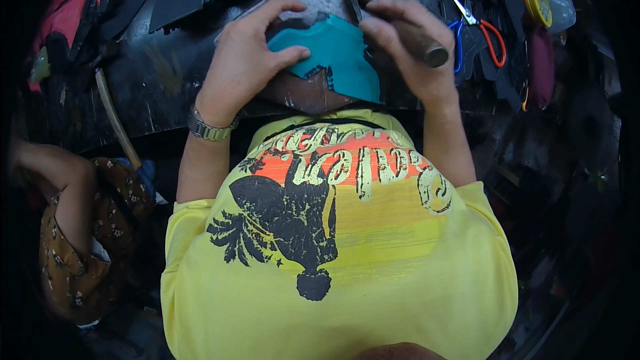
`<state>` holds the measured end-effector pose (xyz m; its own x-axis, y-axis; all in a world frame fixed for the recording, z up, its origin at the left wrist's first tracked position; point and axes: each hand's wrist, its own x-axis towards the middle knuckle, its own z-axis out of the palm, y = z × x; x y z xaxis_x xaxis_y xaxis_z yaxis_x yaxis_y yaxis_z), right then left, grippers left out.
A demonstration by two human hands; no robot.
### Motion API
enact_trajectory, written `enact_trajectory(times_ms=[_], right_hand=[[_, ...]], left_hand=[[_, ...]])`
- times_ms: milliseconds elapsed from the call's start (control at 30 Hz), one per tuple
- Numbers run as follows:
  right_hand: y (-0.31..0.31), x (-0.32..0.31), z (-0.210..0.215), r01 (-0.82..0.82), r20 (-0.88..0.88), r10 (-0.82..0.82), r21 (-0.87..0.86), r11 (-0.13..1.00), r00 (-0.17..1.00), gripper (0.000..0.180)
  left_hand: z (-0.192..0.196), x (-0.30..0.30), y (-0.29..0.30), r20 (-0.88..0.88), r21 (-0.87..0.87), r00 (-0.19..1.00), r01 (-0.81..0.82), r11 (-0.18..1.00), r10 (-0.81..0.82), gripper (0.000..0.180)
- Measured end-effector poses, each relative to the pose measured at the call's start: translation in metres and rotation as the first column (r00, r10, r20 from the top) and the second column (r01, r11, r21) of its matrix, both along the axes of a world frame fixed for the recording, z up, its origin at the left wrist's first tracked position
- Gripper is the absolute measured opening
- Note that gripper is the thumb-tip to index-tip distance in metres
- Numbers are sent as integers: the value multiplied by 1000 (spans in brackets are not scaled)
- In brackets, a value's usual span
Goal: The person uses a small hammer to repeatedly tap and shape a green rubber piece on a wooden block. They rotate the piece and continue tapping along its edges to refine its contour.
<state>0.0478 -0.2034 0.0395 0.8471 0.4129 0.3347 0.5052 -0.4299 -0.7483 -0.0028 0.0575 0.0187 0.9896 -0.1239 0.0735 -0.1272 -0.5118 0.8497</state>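
There were one left hand (247, 60), one right hand (427, 73), one hammer (420, 41), one teal piece (347, 60), one pair of scissors (472, 20), one metal wristwatch (211, 131), one yellow roll (531, 5), one maroon oblong item (541, 70), one wooden stick (117, 118), one yellow shirt (380, 293), one co-worker (73, 260) and one dark surface (157, 73).

teal on the curved piece (357, 63). dark brown on the handle of the hammer (424, 47). on the scissors (471, 20), red and blue at the handles, silvery at the blades. yellow on the shirt (373, 313), printed with a black silhouette, an orange band and cream lettering. brown with small pale flowers on the co-worker's clothing (72, 280). silver on the wristwatch (212, 131).
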Motion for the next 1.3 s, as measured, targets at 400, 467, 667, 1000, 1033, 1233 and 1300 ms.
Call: enact_trajectory(times_ms=[400,467,667,1000,1033,1233,1300], right_hand=[[27,-25,-30,40,-209,45,384,922,977,25],[27,-26,-36,32,-153,28,377,926,988,25],[22,-24,-39,-115,-38,139,377,919,990,27],[-5,15,-45,96,-240,20,465,880,971,28],[-5,20,-45,118,-178,-36,477,871,983,26],[-6,-7,-19,102,-268,44,510,854,963,24],[0,-22,-18,60,-321,78,398,916,944,16]], left_hand=[[-10,-9,-6,-215,-718,976,-145,681,-19,62],[-8,-9,-14,13,-348,999,-40,937,47,49],[12,4,4,97,-340,950,313,887,-298,57],[-14,-19,-27,-51,-169,987,-161,972,154,37],[-11,-18,-26,-96,-156,985,-154,976,140,37],[-9,-13,-32,41,-40,993,-111,993,113,29],[-10,-13,-32,56,-34,995,-85,996,87,32]])
